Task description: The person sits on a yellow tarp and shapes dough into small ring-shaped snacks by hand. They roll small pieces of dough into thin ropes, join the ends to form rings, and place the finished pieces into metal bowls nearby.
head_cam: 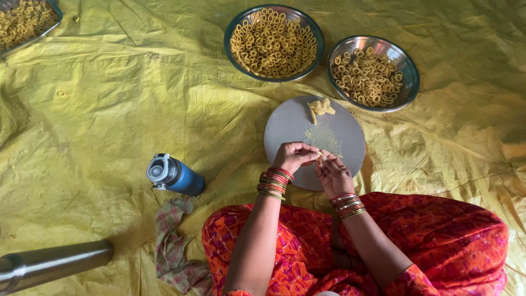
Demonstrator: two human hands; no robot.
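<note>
Dough strip (323, 155) crosswise between fingers (310, 155)

Glossy crinkled plastic sheet (137, 98), shiny metal bowls (236, 24), matt grey board (290, 131), checked cloth (172, 241).

I sit on the floor of a home snack-making spot. A yellow tarpaulin (109, 109) covers the ground, with steel bowls (274, 43) of dough rings around my round board (290, 131).

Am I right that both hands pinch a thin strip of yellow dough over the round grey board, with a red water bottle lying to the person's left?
Not quite: the head view shows the metal water bottle is blue, not red. The rest holds: the left hand and right hand pinch a thin yellow dough strip over the round grey board.
</note>
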